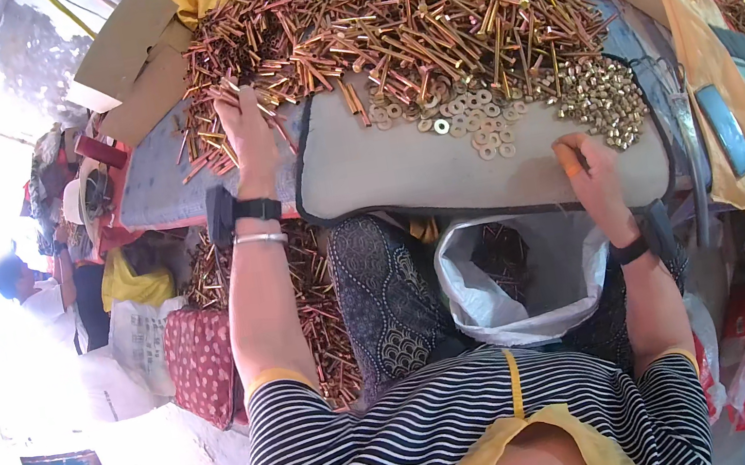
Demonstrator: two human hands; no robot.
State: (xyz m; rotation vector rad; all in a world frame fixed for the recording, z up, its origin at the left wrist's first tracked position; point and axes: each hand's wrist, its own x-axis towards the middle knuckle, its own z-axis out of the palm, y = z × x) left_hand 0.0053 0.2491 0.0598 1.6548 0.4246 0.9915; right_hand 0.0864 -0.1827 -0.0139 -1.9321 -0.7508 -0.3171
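Note:
My left hand [250, 140] reaches into the left side of a large heap of long copper-coloured bolts [413, 4], its fingers closed around a few of them. At the right, over the front of a grey mat [361, 165] with a dark rim, my right hand [593, 171] has its fingers curled in. An orange cover wraps one of its fingers, and whatever sits between the fingertips is hidden. Just beyond that hand lies a pile of small shiny nuts [605, 102]. Flat round washers [476, 117] are scattered to the left of the nuts.
An open white sack [480, 313] stands between my legs below the mat, with bolts inside. More bolts [320, 330] lie beneath the table at left, beside a red dotted cushion [198, 365]. Cardboard [138, 65] stands far left; a phone-like object [724, 131] rests on yellow cloth at right. Another person [43, 297] is at far left.

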